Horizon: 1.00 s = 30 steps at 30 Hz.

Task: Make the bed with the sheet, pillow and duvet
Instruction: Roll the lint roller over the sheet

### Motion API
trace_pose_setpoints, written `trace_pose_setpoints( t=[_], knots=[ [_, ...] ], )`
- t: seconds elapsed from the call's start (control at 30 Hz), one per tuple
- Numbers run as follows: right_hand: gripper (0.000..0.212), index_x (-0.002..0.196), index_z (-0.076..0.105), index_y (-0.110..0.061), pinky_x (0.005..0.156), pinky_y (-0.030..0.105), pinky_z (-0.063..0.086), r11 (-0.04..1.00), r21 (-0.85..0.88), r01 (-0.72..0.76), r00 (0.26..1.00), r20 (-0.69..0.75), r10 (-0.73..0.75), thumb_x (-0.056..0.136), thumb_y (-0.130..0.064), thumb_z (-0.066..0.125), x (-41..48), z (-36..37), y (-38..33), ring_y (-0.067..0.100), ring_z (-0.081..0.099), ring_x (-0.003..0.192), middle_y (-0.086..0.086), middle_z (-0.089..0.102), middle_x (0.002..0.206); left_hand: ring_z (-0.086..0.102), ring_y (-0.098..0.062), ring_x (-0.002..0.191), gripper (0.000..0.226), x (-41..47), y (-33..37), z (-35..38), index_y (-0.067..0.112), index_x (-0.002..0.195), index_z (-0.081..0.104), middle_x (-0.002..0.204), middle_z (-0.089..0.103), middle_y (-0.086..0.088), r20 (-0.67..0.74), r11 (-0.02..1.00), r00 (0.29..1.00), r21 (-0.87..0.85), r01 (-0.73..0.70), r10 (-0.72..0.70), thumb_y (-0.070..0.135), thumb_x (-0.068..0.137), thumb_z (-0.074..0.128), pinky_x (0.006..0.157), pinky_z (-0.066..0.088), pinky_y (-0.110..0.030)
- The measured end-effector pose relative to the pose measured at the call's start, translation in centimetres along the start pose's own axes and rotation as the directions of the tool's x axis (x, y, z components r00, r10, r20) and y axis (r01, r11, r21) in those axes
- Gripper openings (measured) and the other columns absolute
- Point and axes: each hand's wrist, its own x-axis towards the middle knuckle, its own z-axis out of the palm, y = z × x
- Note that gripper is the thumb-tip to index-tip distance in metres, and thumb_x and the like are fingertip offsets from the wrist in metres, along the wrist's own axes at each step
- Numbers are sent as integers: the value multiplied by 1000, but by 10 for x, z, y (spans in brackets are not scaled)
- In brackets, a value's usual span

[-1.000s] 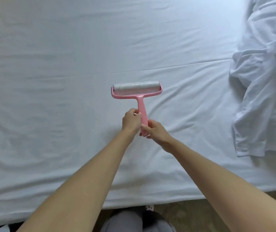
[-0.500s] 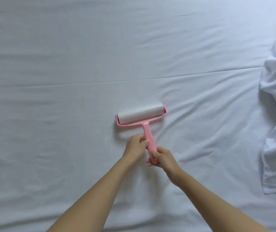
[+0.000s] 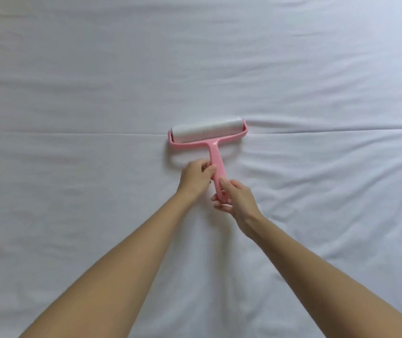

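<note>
With my left hand (image 3: 195,179) and right hand (image 3: 239,201) both gripping the pink lint roller (image 3: 212,152), I'm cleaning the sheet (image 3: 97,69); next probably comes another firm stroke.

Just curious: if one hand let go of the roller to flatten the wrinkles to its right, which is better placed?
Probably the right hand: it holds the roller by its end, on the wrinkles' side; the left hand grips higher.

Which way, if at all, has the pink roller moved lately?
Yes. The pink roller moved away from the person: it sat short of the long crease, now it lies on it.
</note>
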Motion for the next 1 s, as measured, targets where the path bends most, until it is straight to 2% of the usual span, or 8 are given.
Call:
trace_pose_setpoints(
  t=[0.1,0.17,0.2,0.3,0.4,0.6,0.83,1.0],
  knots=[
    [16,87,52,-8,69,30,51,998,40,43,999,29,-44,97,-19,47,27,10,-32,19,50,56,12,58,68,56,-25,91,20,39,13,-25,5,95,63,97,64,-11,-219,999,975,6,33,-31,18,95,48,78,42,-31],
    [16,87,51,-9,65,27,50,997,2,74,996,42,-74,98,-20,46,44,15,-46,18,49,56,11,59,67,50,-27,113,25,61,13,-39,6,114,55,121,55,-12,-373,991,925,84,107,-69,18,94,51,89,39,-32],
    [17,86,51,-11,62,25,49,996,-22,89,995,46,-88,98,-21,45,53,18,-52,18,48,55,10,58,66,42,-28,123,36,71,11,-45,6,125,47,130,47,-13,-396,978,915,153,145,-74,20,92,55,95,37,-35],
    [19,83,51,-14,58,23,45,987,-86,138,990,47,-134,98,-23,44,81,27,-70,17,45,54,9,56,63,12,-29,144,84,95,8,-56,7,147,14,154,12,-16,-316,910,944,357,209,-93,29,85,66,114,21,-37],
    [23,79,53,-11,56,24,43,977,-106,187,982,34,-185,97,-21,43,110,38,-95,18,45,53,9,54,60,-11,-26,146,104,117,9,-62,5,149,-7,157,-14,-14,-264,870,955,429,244,-138,35,83,68,118,3,-37],
    [26,76,55,-9,55,27,42,971,-107,215,977,14,-214,97,-21,44,167,64,-158,19,47,52,8,53,57,-17,-24,145,120,154,28,-77,4,147,-15,155,-23,-14,-182,792,974,572,214,-131,43,76,73,118,-2,-39],
    [29,72,55,-8,50,23,46,964,-178,196,978,-38,-206,96,-20,43,223,94,-223,17,47,47,9,55,57,-17,-23,145,124,181,39,-75,5,146,-19,154,-25,-12,-109,678,991,724,131,-75,37,73,77,118,-1,-36],
    [26,72,56,-7,52,26,42,975,-148,168,986,22,-167,94,-17,45,216,78,-195,19,49,50,10,55,60,-20,-22,144,131,184,35,-82,8,145,-24,153,-30,-9,-74,656,995,748,98,-65,47,70,76,118,1,-33]
  ],
)
